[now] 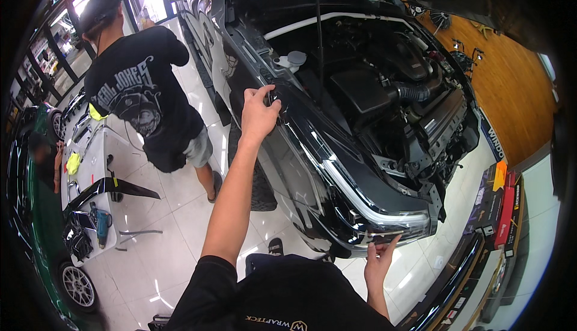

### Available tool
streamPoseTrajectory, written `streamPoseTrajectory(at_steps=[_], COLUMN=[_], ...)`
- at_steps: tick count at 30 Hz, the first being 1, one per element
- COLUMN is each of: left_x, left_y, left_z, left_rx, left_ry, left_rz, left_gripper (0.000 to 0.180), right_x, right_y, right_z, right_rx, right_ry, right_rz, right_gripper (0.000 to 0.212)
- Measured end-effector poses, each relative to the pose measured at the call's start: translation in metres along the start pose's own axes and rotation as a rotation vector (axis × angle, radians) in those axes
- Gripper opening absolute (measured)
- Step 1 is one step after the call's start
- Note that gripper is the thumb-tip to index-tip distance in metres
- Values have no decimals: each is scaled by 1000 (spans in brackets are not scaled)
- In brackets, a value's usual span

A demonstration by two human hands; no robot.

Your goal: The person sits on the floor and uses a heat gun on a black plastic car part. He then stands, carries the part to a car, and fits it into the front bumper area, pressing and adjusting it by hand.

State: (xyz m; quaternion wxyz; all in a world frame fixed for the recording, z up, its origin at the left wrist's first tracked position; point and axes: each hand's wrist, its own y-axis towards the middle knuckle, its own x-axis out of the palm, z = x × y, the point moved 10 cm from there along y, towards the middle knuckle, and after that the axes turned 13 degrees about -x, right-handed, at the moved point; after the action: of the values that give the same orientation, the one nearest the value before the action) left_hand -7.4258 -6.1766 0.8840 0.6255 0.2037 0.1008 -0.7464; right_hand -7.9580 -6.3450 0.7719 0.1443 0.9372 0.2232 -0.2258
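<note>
A black car with its hood up stands in front of me, its engine bay (384, 85) exposed. My left hand (259, 112) reaches up and grips the top edge of the glossy black front fender (300, 157) beside the engine bay. My right hand (380, 260) is lower, with its fingertips touching the underside of the headlight (384, 214) at the front corner of the car. My black sleeve and shirt fill the lower edge of the view.
Another person in a black shirt and grey shorts (147, 97) stands to the left on the white tiled floor. A white table (90, 181) holds car parts, yellow cloths and a tool. A green car (36, 229) is at far left. Coloured boxes (499, 205) sit at right.
</note>
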Motion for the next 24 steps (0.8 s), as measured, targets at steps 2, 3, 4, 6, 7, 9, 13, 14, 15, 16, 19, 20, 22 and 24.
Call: streamPoseTrajectory(at_steps=[2,3,4,6,7,9,13,14,15,16,19,20,22,24], left_x=[-2,-2,-1,-2,-4,-8,-7,-6,-5,-6,-7,-7,-7,-6], left_y=[-3,-4,-6,-9,-9,-8,-3,-3,-2,-3,-4,-4,-3,-2], left_z=[4,6,8,13,15,17,13,11,10,10,10,10,10,9], left_rx=[5,6,17,55,65,94,65,52,40,43,63,75,83,78], left_ry=[22,32,56,97,83,51,-13,-13,-14,-23,-44,-45,-33,-9], left_rz=[18,27,41,81,105,161,179,186,192,202,222,225,224,219], left_gripper=[43,43,41,38,36,32,26,25,25,24,23,23,22,22], right_x=[0,1,0,1,1,2,2,2,2,1,0,1,1,1], right_y=[0,0,-1,1,1,2,2,2,2,2,2,2,1,1], right_z=[1,1,3,-3,-3,-9,-9,-9,-8,-6,-7,-8,-8,-10], right_rx=[1,3,25,-6,9,-19,-7,-11,-15,5,-21,-28,-12,-22], right_ry=[-3,-3,-10,-23,-43,-33,-30,-27,-23,-39,-77,-52,-67,-53], right_rz=[5,8,16,19,22,20,11,4,-1,-3,-15,-20,-19,-18], right_gripper=[98,98,98,98,98,99,98,99,99,99,100,100,100,100])
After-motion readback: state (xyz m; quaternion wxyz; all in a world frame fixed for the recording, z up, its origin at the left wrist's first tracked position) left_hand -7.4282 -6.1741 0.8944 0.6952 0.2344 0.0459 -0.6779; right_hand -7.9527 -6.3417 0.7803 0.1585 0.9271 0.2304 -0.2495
